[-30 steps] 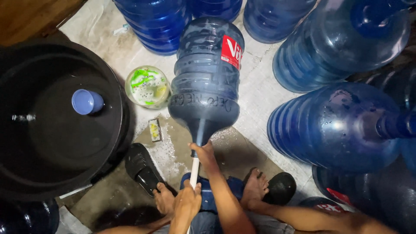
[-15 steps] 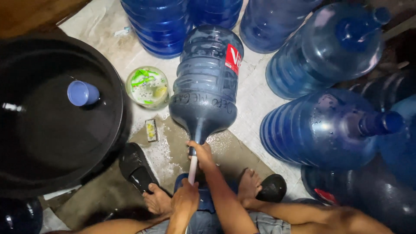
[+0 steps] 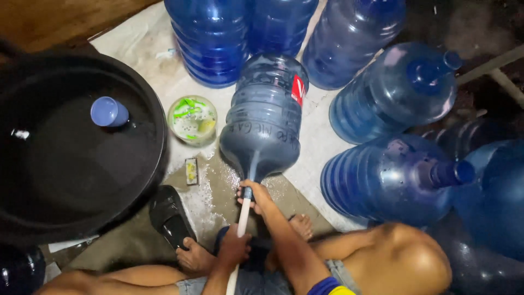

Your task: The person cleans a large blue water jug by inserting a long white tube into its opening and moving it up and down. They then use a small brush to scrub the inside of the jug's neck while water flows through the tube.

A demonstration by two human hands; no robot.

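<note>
Two hands work a white rod into the mouth of a big blue water jug lying on the floor.

From the left: a black tub (image 3: 82, 158) with a floating blue cup (image 3: 109, 111), a sandal (image 3: 170, 216), then the left hand (image 3: 234, 247) clenched low on the white rod (image 3: 242, 216). The right hand (image 3: 256, 195) grips the neck of the tilted jug (image 3: 266, 120); more jugs (image 3: 401, 90) crowd the right side.

Tub (image 3: 82, 218) left of lying bottle (image 3: 266, 117); cup (image 3: 108, 112) in tub.
</note>
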